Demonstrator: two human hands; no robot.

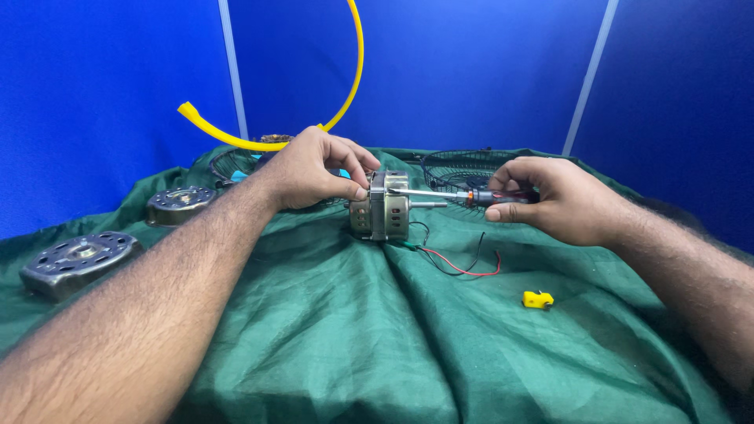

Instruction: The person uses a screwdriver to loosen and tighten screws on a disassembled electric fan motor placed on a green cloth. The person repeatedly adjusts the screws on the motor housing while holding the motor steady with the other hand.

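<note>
1. Cover [78, 263]: a round, dark metal end plate with holes, lying flat on the cloth [330, 338] far left of the motor, out of reach of both hands.
2. Second cover [181, 204]: a matching plate, left of the motor and nearer to it, likewise set aside.
3. Hose [345, 78]: a yellow curved tube arching above and behind the motor, left of it, against the blue wall.
4. Left hand [310, 169]: fingers curled, with thumb and fingertips pinching the motor's left end, apparently to brace it against the tool's push.
5. Motor [381, 208]: a small grey-metal fan motor, lying on its side on the cloth at centre, with its shaft pointing right. This orientation presents the casing edge to the tool.
6. Wires [463, 263]: red and black leads trailing from under the motor to its right, loose on the cloth.
7. Screwdriver [463, 195]: held level, its tip meeting the motor's upper right edge.
8. Grille [459, 169]: a black wire fan guard behind the motor, to its right.
9. Right hand [554, 200]: closed around the screwdriver handle, right of the motor.
10. Clip [538, 299]: a small yellow piece, lying right of and nearer than the motor.
</note>
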